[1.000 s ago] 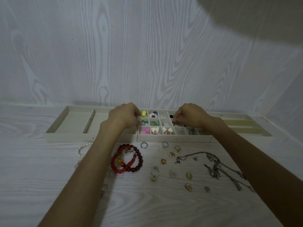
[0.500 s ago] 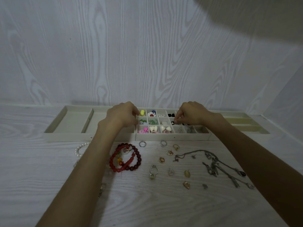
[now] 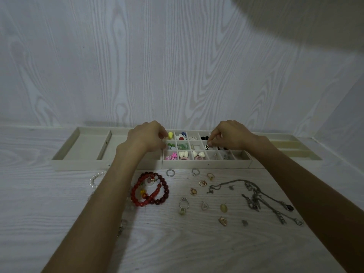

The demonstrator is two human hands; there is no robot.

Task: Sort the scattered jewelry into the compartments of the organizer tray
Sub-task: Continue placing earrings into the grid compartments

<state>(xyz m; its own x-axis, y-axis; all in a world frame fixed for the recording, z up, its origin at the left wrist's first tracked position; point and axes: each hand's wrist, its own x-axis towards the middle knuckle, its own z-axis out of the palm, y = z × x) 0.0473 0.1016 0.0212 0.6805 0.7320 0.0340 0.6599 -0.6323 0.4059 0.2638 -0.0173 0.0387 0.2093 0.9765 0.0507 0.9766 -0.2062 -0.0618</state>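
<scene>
A cream organizer tray (image 3: 206,164) with many small compartments stands near the wall. Several compartments hold coloured earrings. My right hand (image 3: 230,134) hovers over the middle row and pinches a small black round earring (image 3: 206,147). My left hand (image 3: 145,137) rests with curled fingers on the tray's left divider beside a yellow earring (image 3: 170,134); what it holds, if anything, is hidden. Red bead bracelets (image 3: 149,189), several rings (image 3: 170,172) and silver necklaces (image 3: 256,196) lie on the table in front of the tray.
A wider cream tray section (image 3: 78,152) lies to the left and another (image 3: 295,150) to the right. A pearl bracelet (image 3: 94,179) shows beside my left forearm. The wood-grain wall stands right behind the trays.
My right hand has shifted slightly and the black earring now shows at its fingertips over the middle row. My left hand stays at the tray's left divider.
</scene>
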